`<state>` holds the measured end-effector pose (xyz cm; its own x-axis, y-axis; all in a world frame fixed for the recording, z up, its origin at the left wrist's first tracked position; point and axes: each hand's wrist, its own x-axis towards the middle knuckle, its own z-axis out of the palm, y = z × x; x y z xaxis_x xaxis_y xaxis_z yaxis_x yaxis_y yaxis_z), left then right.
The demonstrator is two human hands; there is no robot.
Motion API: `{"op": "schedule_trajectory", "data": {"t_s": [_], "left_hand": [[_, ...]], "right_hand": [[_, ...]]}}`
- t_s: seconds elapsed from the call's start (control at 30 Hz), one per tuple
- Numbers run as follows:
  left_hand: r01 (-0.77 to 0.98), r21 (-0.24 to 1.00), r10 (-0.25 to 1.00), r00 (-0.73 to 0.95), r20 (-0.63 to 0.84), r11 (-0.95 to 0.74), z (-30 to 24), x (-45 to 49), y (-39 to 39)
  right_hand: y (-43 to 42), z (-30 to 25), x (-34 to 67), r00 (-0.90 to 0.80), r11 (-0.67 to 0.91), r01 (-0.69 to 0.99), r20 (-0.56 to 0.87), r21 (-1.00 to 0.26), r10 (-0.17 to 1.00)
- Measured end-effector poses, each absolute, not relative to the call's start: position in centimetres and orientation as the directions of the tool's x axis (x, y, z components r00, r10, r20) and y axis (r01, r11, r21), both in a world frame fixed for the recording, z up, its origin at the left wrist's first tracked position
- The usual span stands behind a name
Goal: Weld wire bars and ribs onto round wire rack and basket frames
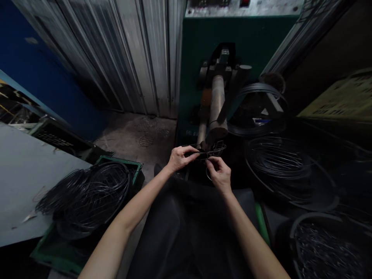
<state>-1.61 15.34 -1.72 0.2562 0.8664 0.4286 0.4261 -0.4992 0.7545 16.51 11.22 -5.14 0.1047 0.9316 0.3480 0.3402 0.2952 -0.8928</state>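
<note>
Both hands meet at a small dark wire rack (219,148), held level below the metal arms of a green machine (221,112). My left hand (180,158) pinches the rack's near left side between thumb and fingers. On the near right side, my right hand (219,172) is closed, its thumb and forefinger pressed together at the wire. A thin light ring or bent wire (208,174) shows beside the right thumb. The machine's electrode tips, close above the rack, are dark and partly hidden, so contact with the wire is unclear.
At left, a green crate (135,170) carries a heap of wire racks (95,193). On the right stand a tub of round wire grids (279,159) and a bucket of small metal pieces (325,248). Loose grids (146,140) lie on the floor near the corrugated wall (145,58).
</note>
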Motion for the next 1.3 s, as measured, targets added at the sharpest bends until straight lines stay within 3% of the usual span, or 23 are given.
{"op": "schedule_trajectory", "data": {"t_s": [1.3], "left_hand": [[0.365, 0.749, 0.833, 0.288, 0.473, -0.552, -1.9, -1.8, 16.2]], "right_hand": [[11.6, -5.5, 16.2, 0.127, 0.352, 0.353, 0.417, -0.867, 0.9]]}}
